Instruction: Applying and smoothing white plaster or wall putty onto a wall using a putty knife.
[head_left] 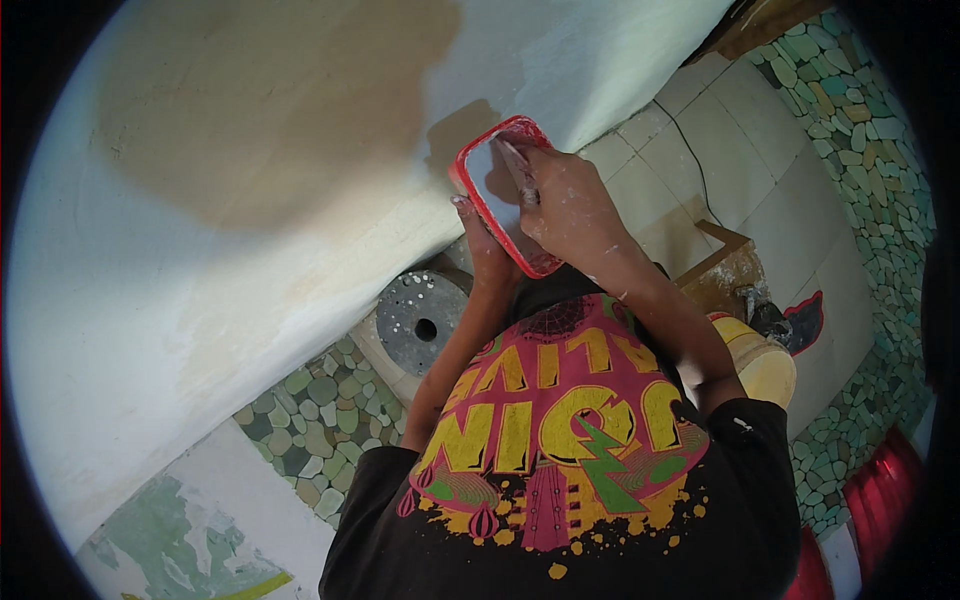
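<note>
My left hand point(480, 240) grips a red-rimmed rectangular tray point(545, 260) from its left side and underside, held tilted beside the white wall. The tray has a greyish inside smeared with white. My right hand point(575, 215), flecked with white, is over the tray with its fingers curled into it, round something whitish that I cannot make out clearly. Both forearms come up from my printed black shirt.
A pale wall point(250, 300) with shadows fills the upper left. Below are a grey perforated disc point(400, 310), pebble-patterned and tiled flooring point(740, 140), a dark cable point(700, 170), a brownish angular object point(720, 270) and a round yellowish container point(760, 370). Red objects point(880, 480) lie lower right.
</note>
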